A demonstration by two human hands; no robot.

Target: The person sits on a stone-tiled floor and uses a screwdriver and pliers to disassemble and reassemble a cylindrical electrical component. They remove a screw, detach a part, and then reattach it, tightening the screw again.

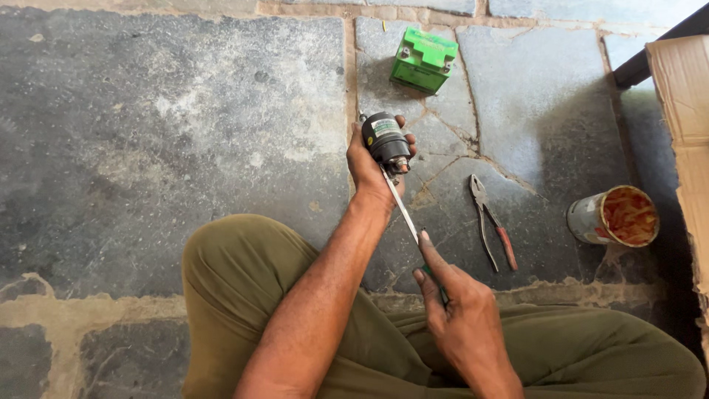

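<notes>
The black cylindrical motor part (387,140) is what we see at the centre of the view, held above the stone floor (162,133) in the left hand (373,166). The fingers of this hand are closed around the back and the side of the part, so the grip is firm, and the light-coloured label on its body faces up toward us. At the lower end of the part we see some small metal terminals.

The right hand (461,314) is closed around a screwdriver (405,210). Its green handle is almost hidden inside the fist, and the index finger lies straight along the metal shaft. The shaft goes up and to the left, and its tip meets the lower end of the motor part, at the terminals. We cannot tell which exact terminal it touches.

Both forearms come from the bottom of the view, over the legs in olive green trousers (244,281); the person sits on the floor.

On the floor beyond the left hand stands a small green battery (423,59), well apart from the hands. To the right of the screwdriver lie pliers (491,222) with one reddish handle, jaws pointing away from us. Further to the right a metal can (613,216) lies on its side, and its open mouth shows an orange inside. At the right edge we see a piece of brown cardboard (683,96).
</notes>
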